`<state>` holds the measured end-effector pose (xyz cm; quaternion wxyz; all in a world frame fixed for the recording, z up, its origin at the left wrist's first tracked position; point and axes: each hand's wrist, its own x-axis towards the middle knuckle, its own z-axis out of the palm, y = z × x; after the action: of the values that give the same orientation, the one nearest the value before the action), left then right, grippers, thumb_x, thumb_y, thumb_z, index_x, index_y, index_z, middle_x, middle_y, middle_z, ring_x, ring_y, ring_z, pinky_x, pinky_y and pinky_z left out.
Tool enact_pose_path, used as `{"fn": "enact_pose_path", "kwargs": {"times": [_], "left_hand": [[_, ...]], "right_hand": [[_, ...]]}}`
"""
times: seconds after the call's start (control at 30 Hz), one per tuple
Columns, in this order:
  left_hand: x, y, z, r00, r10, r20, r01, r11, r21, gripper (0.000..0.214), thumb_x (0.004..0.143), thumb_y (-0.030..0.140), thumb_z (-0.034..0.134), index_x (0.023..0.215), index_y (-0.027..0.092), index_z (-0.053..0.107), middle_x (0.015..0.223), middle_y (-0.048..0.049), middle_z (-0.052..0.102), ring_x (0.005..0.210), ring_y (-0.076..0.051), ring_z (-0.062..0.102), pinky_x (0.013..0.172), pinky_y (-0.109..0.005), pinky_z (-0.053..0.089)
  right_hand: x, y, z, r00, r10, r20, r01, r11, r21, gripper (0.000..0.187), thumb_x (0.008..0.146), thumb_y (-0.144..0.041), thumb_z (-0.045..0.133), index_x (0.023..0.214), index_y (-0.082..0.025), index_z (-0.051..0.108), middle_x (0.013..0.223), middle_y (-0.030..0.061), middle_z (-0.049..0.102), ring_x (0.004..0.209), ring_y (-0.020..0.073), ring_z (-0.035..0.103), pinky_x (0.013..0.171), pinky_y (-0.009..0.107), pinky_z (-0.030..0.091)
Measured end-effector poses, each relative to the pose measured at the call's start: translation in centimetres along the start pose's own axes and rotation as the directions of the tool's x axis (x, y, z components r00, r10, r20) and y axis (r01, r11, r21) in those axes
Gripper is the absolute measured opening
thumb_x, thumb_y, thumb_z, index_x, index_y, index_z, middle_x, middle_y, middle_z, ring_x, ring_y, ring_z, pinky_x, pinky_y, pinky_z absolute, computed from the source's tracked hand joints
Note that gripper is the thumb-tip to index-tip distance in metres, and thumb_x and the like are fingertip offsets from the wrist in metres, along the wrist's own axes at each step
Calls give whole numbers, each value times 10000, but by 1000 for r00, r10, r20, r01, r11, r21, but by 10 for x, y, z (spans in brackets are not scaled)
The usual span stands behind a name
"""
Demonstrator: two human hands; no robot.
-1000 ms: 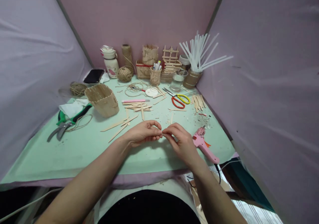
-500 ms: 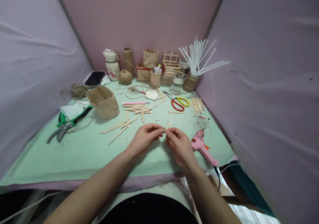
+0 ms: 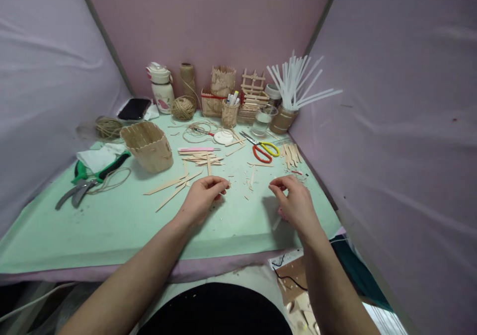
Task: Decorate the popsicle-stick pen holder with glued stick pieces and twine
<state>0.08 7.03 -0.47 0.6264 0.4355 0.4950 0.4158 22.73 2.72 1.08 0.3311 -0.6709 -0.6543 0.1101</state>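
Observation:
My left hand (image 3: 204, 196) hovers over the near middle of the table, thumb and fingertips pinched together. Whatever sits in that pinch is too small to name. Off to the right, my right hand (image 3: 296, 201) is curled with thumb and forefinger close together, and what they hold, if anything, cannot be made out. It covers most of the pink glue gun (image 3: 282, 213), from which a translucent glue stick (image 3: 276, 222) sticks out. Between the hands lie thin wood scraps (image 3: 252, 177). Beyond my left hand is a pile of split wooden craft sticks (image 3: 203, 159).
A wooden basket (image 3: 149, 148) and green-handled pruning shears (image 3: 84, 188) stand left. Scissors (image 3: 263, 148), a pink pen-like tool (image 3: 198, 149) and a cup of water (image 3: 263, 121) lie farther back. White glue sticks (image 3: 294, 81) fill a jar at the back right.
My hands have come apart. The right one has moved right, over the glue gun, and the left one slightly left. The view has shifted a little.

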Motion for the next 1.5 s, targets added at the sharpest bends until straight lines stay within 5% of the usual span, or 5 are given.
{"fn": "enact_pose_path", "kwargs": {"times": [0.2,0.5,1.0,1.27,1.5], "left_hand": [[4,-1,-9,996,36,-78,-34,999,32,294,626,430,756,734,163,699,754,-56,649,644,-120,523,580,-249,404],[7,-4,-11,994,52,-94,-50,998,27,286,619,431,758,728,174,698,773,-58,668,697,-139,552,587,-245,399],[4,0,-9,996,35,-83,-31,998,47,255,619,419,745,704,183,705,755,-43,669,682,-134,550,589,-244,394],[1,2,-9,997,52,-65,-50,998,28,234,636,401,736,696,179,698,764,-44,660,700,-135,542,598,-243,388],[2,1,-10,997,54,-62,-52,998,36,232,646,396,724,699,173,689,739,-47,642,690,-138,536,590,-236,388]], "right_hand": [[14,-18,20,974,1,227,79,936,-343,188,881,-181,514,807,-211,684,880,42,661,875,198,585,778,325,321],[25,-32,40,944,43,326,157,812,-562,231,869,-159,479,792,-177,696,905,86,673,875,213,576,744,342,248],[45,-30,42,919,-119,377,312,806,-504,156,855,-164,540,924,-194,677,986,93,660,950,232,551,747,334,269],[58,-28,49,866,-135,482,359,838,-412,160,799,-75,528,816,-163,660,896,97,638,859,202,527,671,274,314],[57,-21,46,870,-151,469,337,876,-344,198,764,-50,493,815,-169,643,826,62,650,705,155,522,595,244,300]]}}
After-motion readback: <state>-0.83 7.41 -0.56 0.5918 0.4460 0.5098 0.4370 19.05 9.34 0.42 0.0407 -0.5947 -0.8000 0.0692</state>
